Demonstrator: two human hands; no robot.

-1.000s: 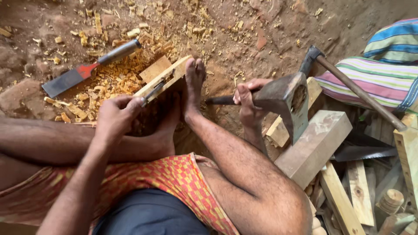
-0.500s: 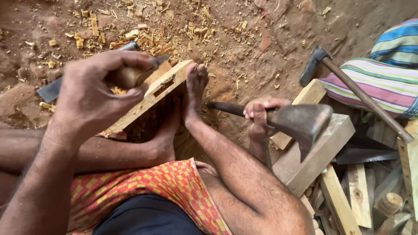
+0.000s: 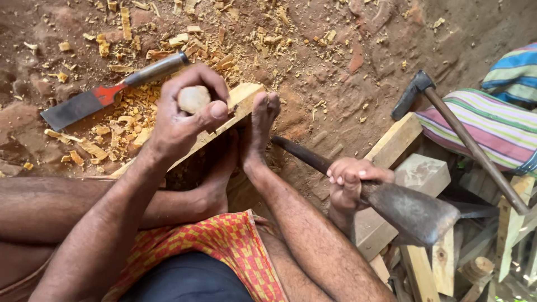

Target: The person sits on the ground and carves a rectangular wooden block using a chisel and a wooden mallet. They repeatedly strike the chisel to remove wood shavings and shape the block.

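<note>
Since a moment ago, the left hand point(image 3: 187, 120) has shifted right, fingers wrapped round a pale wooden knob point(image 3: 193, 98) over the plank point(image 3: 241, 98) pinned under the foot point(image 3: 262, 126). Right hand point(image 3: 349, 182) grips the hatchet point(image 3: 411, 211) near its head, lower right, blade hanging beside the wood blocks point(image 3: 417, 170).

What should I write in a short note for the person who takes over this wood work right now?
Left hand: closed on the pale round top of a tool, set against the wooden strip.
Right hand: grips a hatchet close to its blade, held low and off to the side, away from the strip.
Wooden strip: lies slanted on the dirt, pinned by a bare foot.
Done: many wood chips lie around it, so cutting has taken place.
Left: cannot tell how much; the strip's worked face is hidden by the hand.
Nearby: a red-handled knife, a hammer on wood blocks.
</note>
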